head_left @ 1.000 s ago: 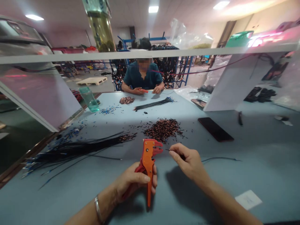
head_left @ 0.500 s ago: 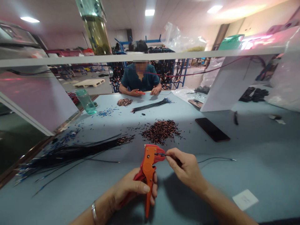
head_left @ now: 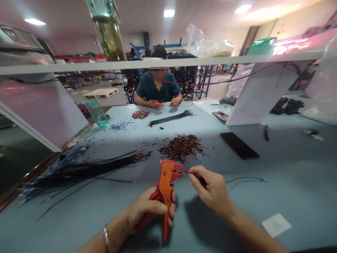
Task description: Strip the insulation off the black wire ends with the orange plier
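Note:
My left hand is wrapped round an orange and red wire stripper, held upright with its jaws toward the right. Just right of those jaws, my right hand pinches a thin black wire. One end of the wire pokes out between thumb and finger at the jaw opening; the other trails right over the table to a small terminal. Behind the tool lies a pile of short copper and black offcuts. A bundle of black wires stretches across the table's left side.
A dark phone and a white paper square lie to the right. Blue bits surround a green bottle at the left. A co-worker sits opposite, under a white shelf, behind another wire bundle.
The wire's end has drawn back out of the stripper's jaws as the tool and my right hand moved slightly apart. The stripper has shifted a little left.

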Demonstrator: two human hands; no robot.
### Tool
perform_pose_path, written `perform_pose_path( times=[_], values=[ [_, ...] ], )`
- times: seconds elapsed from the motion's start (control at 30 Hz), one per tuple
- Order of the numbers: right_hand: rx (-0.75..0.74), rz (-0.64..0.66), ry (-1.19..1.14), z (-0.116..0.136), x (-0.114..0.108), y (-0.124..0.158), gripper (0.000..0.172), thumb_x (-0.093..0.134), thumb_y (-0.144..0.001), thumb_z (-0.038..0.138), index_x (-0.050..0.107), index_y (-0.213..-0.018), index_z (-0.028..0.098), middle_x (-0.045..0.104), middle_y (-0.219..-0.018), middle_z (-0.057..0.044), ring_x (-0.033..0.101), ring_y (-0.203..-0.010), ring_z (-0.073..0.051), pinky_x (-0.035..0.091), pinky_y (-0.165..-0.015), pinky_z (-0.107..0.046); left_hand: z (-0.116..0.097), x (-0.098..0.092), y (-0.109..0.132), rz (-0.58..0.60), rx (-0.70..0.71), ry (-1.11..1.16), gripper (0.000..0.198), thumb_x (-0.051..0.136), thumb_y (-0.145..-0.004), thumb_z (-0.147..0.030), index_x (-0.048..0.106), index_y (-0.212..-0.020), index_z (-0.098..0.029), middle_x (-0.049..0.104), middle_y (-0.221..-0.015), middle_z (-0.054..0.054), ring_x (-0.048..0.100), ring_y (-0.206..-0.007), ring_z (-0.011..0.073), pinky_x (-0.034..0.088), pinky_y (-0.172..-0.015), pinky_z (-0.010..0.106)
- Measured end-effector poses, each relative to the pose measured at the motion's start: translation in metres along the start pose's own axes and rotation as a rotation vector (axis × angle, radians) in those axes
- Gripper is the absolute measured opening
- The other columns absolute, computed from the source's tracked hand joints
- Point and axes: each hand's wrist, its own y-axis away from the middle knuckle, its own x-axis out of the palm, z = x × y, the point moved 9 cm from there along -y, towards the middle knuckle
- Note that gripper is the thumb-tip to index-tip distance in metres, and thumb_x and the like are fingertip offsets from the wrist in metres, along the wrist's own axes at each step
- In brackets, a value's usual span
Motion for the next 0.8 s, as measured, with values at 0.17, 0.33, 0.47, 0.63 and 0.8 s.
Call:
perform_pose_path(
  times=[0.17, 0.33, 0.47, 0.63, 0.8],
  values=[
    [-0.018, 0.013, 0.024, 0.002, 0.002, 0.0, 0.013, 0.051, -0.089, 0.019, 0.06, -0.078, 0.018, 0.05, -0.054, 0.006, 0.046, -0.046, -0.008, 0.036, -0.049, -0.019, 0.001, 0.0, 0.001, 0.011, -0.004, -0.013, 0.034, 0.075, -0.063, -0.022, 0.064, -0.093, -0.011, 0.067, -0.075, 0.007, 0.065, -0.063, 0.0166, 0.053, -0.065, 0.031],
    [-0.032, 0.023, 0.023, 0.004, 0.004, 0.001, 0.014, 0.051, -0.089, 0.019, 0.061, -0.079, 0.017, 0.051, -0.054, 0.005, 0.046, -0.045, -0.008, 0.036, -0.049, -0.019, 0.001, 0.002, 0.002, 0.015, 0.0, -0.021, 0.034, 0.075, -0.063, -0.022, 0.063, -0.094, -0.011, 0.065, -0.074, 0.006, 0.064, -0.063, 0.0166, 0.051, -0.066, 0.032],
    [-0.033, 0.021, 0.02, 0.006, 0.005, 0.002, 0.015, 0.051, -0.089, 0.018, 0.063, -0.08, 0.016, 0.052, -0.054, 0.005, 0.046, -0.045, -0.008, 0.035, -0.048, -0.019, 0.001, 0.005, 0.002, 0.02, 0.014, -0.035, 0.034, 0.074, -0.065, -0.023, 0.062, -0.094, -0.011, 0.064, -0.073, 0.005, 0.063, -0.062, 0.0164, 0.05, -0.065, 0.031],
    [-0.064, -0.011, 0.006, 0.012, 0.002, 0.002, 0.014, 0.05, -0.09, 0.017, 0.062, -0.081, 0.016, 0.051, -0.053, 0.005, 0.046, -0.045, -0.008, 0.036, -0.048, -0.019, 0.001, 0.007, 0.002, 0.035, 0.019, -0.037, 0.034, 0.075, -0.065, -0.023, 0.062, -0.094, -0.01, 0.064, -0.074, 0.005, 0.063, -0.063, 0.0159, 0.051, -0.064, 0.03],
    [-0.11, -0.018, 0.016, 0.019, 0.0, 0.002, 0.015, 0.049, -0.09, 0.016, 0.061, -0.082, 0.018, 0.049, -0.053, 0.006, 0.044, -0.044, -0.008, 0.036, -0.047, -0.02, 0.002, 0.006, 0.002, 0.044, 0.017, -0.027, 0.034, 0.075, -0.066, -0.023, 0.062, -0.095, -0.011, 0.064, -0.073, 0.005, 0.063, -0.063, 0.0159, 0.051, -0.066, 0.031]
  ],
)
